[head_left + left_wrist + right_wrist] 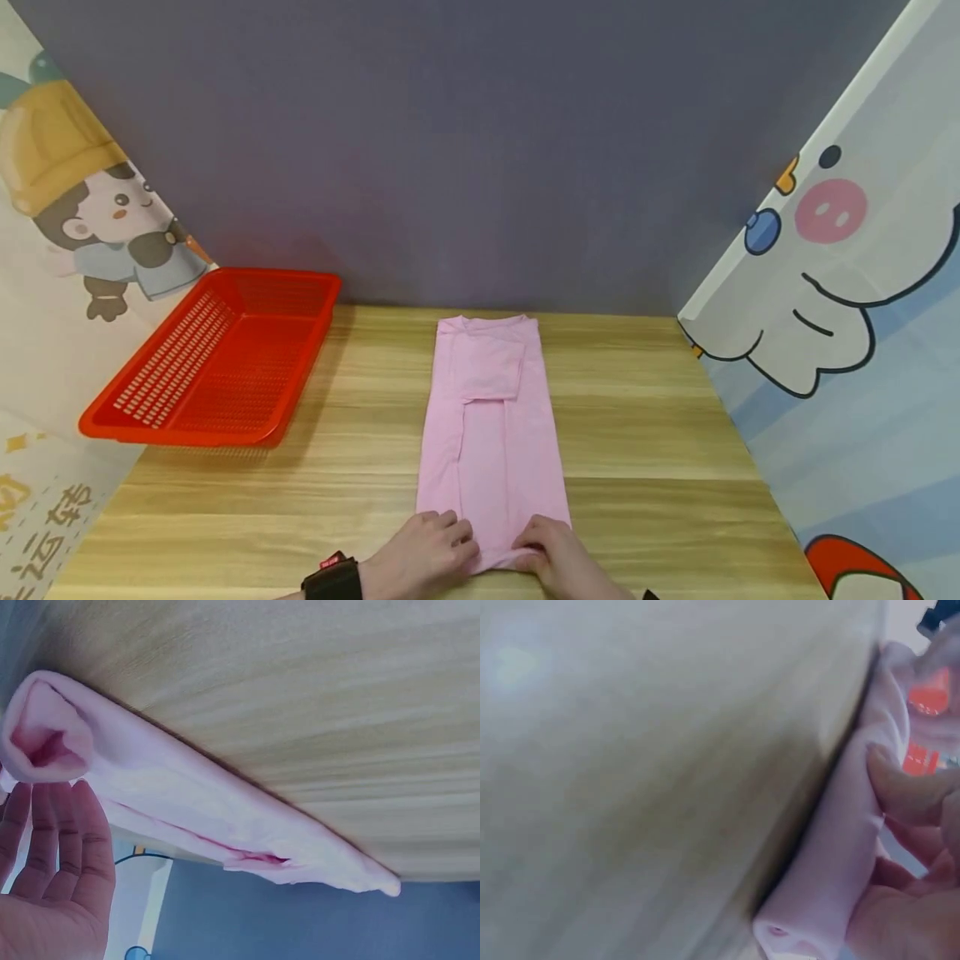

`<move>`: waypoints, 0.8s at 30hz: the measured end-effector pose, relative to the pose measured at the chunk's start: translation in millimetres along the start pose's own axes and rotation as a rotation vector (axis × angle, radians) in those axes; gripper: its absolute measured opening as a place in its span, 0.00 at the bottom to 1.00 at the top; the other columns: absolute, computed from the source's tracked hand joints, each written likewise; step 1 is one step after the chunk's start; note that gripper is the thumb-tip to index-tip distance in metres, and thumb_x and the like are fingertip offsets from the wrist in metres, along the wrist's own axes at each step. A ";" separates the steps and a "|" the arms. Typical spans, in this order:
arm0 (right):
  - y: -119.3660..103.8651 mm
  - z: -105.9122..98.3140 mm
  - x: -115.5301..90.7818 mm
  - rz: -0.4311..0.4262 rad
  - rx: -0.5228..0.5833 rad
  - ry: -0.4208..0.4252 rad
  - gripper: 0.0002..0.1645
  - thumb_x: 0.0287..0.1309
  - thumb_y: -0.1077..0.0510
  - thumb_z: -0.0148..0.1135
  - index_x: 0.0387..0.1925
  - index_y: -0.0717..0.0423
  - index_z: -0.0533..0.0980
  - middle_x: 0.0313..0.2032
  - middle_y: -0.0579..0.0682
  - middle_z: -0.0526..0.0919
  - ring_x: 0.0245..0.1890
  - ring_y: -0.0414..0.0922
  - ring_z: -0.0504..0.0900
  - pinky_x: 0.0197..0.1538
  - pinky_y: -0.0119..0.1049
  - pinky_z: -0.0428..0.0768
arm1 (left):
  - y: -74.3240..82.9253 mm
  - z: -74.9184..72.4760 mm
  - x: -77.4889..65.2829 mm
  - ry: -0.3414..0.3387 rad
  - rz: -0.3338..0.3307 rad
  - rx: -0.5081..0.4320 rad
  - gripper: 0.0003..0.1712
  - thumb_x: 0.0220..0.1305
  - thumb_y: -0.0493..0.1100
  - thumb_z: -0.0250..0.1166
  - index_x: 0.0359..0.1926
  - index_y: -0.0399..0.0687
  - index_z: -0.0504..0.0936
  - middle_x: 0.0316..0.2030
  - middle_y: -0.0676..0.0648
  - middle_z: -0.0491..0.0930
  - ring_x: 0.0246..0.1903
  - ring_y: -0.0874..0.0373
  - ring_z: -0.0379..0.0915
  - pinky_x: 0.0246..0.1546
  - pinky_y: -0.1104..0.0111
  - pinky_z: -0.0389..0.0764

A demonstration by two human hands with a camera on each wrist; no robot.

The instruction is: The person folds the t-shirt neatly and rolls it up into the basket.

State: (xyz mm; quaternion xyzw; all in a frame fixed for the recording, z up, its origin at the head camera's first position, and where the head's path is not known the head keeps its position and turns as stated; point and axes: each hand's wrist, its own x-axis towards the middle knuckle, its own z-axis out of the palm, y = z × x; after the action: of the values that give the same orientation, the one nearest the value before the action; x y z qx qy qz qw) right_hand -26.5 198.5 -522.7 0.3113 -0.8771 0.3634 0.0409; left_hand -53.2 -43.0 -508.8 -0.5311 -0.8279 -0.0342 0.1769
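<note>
A pink shirt, folded lengthwise into a long strip, lies on the wooden table, with a squared flap of cloth on its far half. My left hand grips the near left corner; in the left wrist view its fingertips meet a rolled, hollow end of the cloth, and the thumb is hidden. At the near right corner, my right hand pinches the hem, thumb pressed on the fold in the right wrist view. The near edge is turned up into a thick roll between the two hands.
A red plastic basket with slotted sides stands at the left of the table. Behind the table rises a dark grey panel. Printed cartoon sheets flank it on the left and right.
</note>
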 end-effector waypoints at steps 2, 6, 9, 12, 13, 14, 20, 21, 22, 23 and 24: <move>0.5 -2.5 2.6 0.070 0.059 -0.059 0.02 0.44 0.56 0.64 0.25 0.48 0.78 0.24 0.37 0.77 0.27 0.28 0.72 0.32 0.19 0.69 | 0.8 -1.6 -1.2 0.004 0.011 0.045 0.10 0.46 0.59 0.62 0.27 0.63 0.75 0.23 0.62 0.72 0.23 0.68 0.66 0.17 0.79 0.57; 1.0 -7.9 8.0 0.194 0.149 -0.161 0.03 0.45 0.55 0.63 0.26 0.49 0.79 0.24 0.37 0.78 0.27 0.27 0.71 0.30 0.22 0.70 | 1.8 -3.3 -2.6 -0.009 0.004 0.085 0.07 0.46 0.55 0.61 0.24 0.62 0.75 0.21 0.62 0.70 0.21 0.69 0.64 0.15 0.79 0.52; 1.2 -10.4 10.5 0.233 0.182 -0.199 0.03 0.45 0.56 0.63 0.26 0.50 0.79 0.24 0.38 0.78 0.25 0.27 0.70 0.29 0.21 0.69 | 1.8 -3.5 -2.6 -0.047 -0.066 -0.010 0.05 0.47 0.53 0.63 0.22 0.63 0.76 0.18 0.63 0.70 0.18 0.70 0.64 0.13 0.79 0.53; 0.5 -11.5 9.5 0.238 0.169 -0.219 0.03 0.47 0.55 0.63 0.27 0.48 0.78 0.25 0.37 0.77 0.26 0.26 0.69 0.29 0.21 0.68 | 0.7 -1.9 -2.8 -0.083 -0.192 -0.170 0.04 0.47 0.54 0.64 0.23 0.63 0.79 0.18 0.64 0.71 0.18 0.71 0.65 0.14 0.79 0.56; -0.1 -11.5 8.6 0.224 0.148 -0.221 0.04 0.47 0.55 0.63 0.28 0.47 0.78 0.25 0.36 0.76 0.26 0.27 0.69 0.30 0.21 0.69 | 0.2 -1.3 -2.9 -0.088 -0.230 -0.211 0.04 0.47 0.54 0.64 0.24 0.64 0.79 0.19 0.64 0.72 0.18 0.71 0.66 0.14 0.79 0.58; -1.0 -11.4 7.1 0.197 0.109 -0.216 0.05 0.47 0.54 0.63 0.29 0.47 0.77 0.26 0.36 0.76 0.27 0.27 0.70 0.31 0.22 0.69 | -0.5 -0.6 -2.7 -0.089 -0.265 -0.253 0.04 0.48 0.54 0.64 0.24 0.65 0.80 0.19 0.65 0.73 0.18 0.72 0.67 0.15 0.79 0.59; -4.4 -3.9 -3.0 -0.017 -0.295 -0.086 0.20 0.34 0.51 0.70 0.35 0.42 0.74 0.34 0.36 0.72 0.36 0.33 0.70 0.40 0.30 0.71 | -6.9 1.8 1.2 -0.056 -0.360 -0.386 0.05 0.45 0.57 0.65 0.25 0.68 0.82 0.21 0.68 0.78 0.21 0.75 0.70 0.19 0.82 0.62; -4.6 -1.9 -4.4 -0.032 -0.354 -0.055 0.23 0.32 0.50 0.71 0.36 0.42 0.74 0.35 0.36 0.71 0.37 0.34 0.69 0.40 0.31 0.71 | -8.3 2.0 1.7 -0.065 -0.372 -0.406 0.05 0.45 0.58 0.65 0.26 0.69 0.82 0.21 0.68 0.79 0.22 0.75 0.70 0.20 0.82 0.63; -4.7 0.4 -5.7 -0.050 -0.404 -0.017 0.25 0.29 0.51 0.71 0.36 0.43 0.73 0.36 0.37 0.71 0.37 0.35 0.69 0.41 0.32 0.71 | -10.1 2.1 2.0 -0.085 -0.386 -0.436 0.06 0.45 0.59 0.64 0.26 0.69 0.82 0.22 0.68 0.79 0.23 0.75 0.71 0.20 0.82 0.63; -4.7 2.8 -7.1 -0.061 -0.444 0.020 0.26 0.27 0.51 0.72 0.36 0.43 0.73 0.36 0.38 0.71 0.37 0.35 0.69 0.40 0.33 0.71 | -12.0 2.5 2.0 -0.108 -0.402 -0.468 0.07 0.46 0.59 0.64 0.27 0.69 0.82 0.23 0.68 0.79 0.24 0.75 0.71 0.21 0.81 0.64; -4.3 5.4 -8.3 -0.073 -0.479 0.054 0.27 0.25 0.52 0.71 0.36 0.43 0.73 0.36 0.39 0.71 0.37 0.36 0.69 0.40 0.33 0.71 | -13.9 2.7 1.8 -0.132 -0.419 -0.503 0.08 0.46 0.60 0.63 0.28 0.69 0.82 0.24 0.68 0.80 0.25 0.75 0.72 0.22 0.80 0.64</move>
State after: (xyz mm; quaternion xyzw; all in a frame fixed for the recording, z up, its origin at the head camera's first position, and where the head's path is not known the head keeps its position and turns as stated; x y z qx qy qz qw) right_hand -16.5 196.9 -526.5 0.3145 -0.9249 0.1515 0.1504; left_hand -66.9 -46.8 -508.9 -0.3773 -0.8945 -0.2385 -0.0245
